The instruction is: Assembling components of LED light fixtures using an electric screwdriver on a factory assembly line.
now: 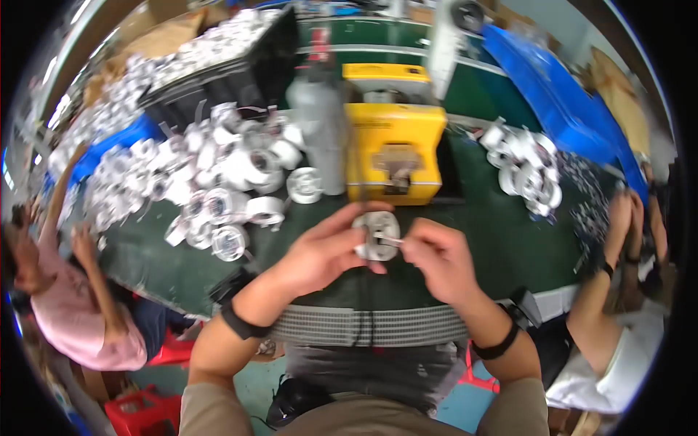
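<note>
In front of me, above the green worktable, my left hand is closed around the edge of a round white plastic housing with dark openings in its face. My right hand is pinched beside it. A thin pale piece runs from its fingertips to the face of the housing; whether this is a wire or a small part I cannot tell. Left of my hands lies a large heap of similar white round housings, some with leads showing. A smaller pile of them lies to the right.
Beyond my hands stand a yellow box and a grey bottle. A black crate full of white parts is at the back left. Blue trays and scattered small parts lie at right. Co-workers sit on both sides.
</note>
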A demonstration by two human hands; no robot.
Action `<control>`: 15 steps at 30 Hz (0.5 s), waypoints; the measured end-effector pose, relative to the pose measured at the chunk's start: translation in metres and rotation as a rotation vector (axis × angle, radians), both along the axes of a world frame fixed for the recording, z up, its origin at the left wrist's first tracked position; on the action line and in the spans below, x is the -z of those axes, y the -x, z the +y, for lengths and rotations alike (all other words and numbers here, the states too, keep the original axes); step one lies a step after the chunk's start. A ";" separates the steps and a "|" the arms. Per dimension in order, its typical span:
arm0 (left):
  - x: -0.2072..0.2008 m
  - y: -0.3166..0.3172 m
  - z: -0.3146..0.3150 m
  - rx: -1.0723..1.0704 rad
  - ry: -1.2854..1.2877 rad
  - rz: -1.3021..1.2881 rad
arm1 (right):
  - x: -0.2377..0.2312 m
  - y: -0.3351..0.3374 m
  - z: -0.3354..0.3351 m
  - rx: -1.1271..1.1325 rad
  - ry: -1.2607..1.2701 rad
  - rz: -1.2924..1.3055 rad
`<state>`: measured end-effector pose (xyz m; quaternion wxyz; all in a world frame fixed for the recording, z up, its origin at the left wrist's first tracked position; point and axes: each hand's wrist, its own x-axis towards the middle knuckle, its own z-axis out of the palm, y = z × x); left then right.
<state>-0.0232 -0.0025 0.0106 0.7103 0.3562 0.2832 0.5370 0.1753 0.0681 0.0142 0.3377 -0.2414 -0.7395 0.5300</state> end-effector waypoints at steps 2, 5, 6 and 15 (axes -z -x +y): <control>0.001 -0.003 0.003 -0.016 0.070 -0.042 | 0.013 0.004 0.001 0.091 -0.050 0.033; 0.003 -0.006 0.007 -0.035 0.088 -0.062 | 0.010 0.001 0.002 0.162 -0.092 0.017; 0.003 -0.007 0.007 -0.043 0.102 -0.087 | 0.010 0.001 0.001 0.189 -0.120 0.021; 0.008 -0.012 0.005 -0.079 0.053 -0.012 | 0.015 0.004 0.000 0.177 0.010 0.019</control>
